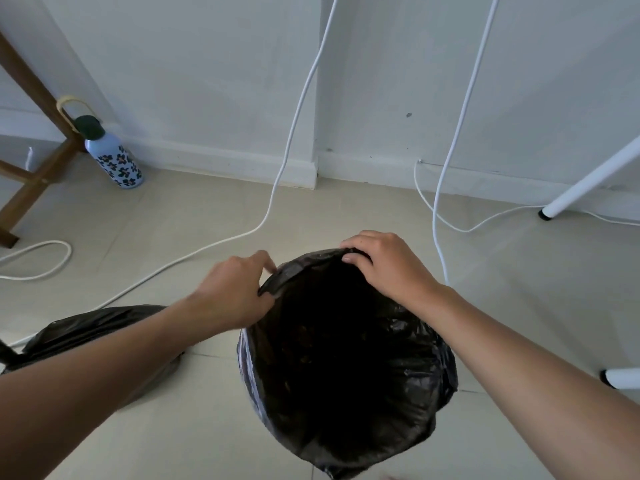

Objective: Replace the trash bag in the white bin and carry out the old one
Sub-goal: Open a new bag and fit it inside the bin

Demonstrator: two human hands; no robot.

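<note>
A black trash bag [346, 358] lines the white bin [245, 362], of which only a thin sliver of wall shows at the left. The bag's mouth gapes open and its edge is folded over the rim. My left hand [235, 292] pinches the bag's edge at the far left of the rim. My right hand [384, 265] grips the edge at the far side, fingers curled over it. A second black bag [86, 327], lumpy and full, lies on the floor to the left, partly hidden by my left forearm.
White cables [287, 161] trail down the wall and across the tiled floor behind the bin. A flowered water bottle [114, 157] stands by a wooden furniture leg [38, 140] at the far left. White metal legs [588, 181] stand at the right.
</note>
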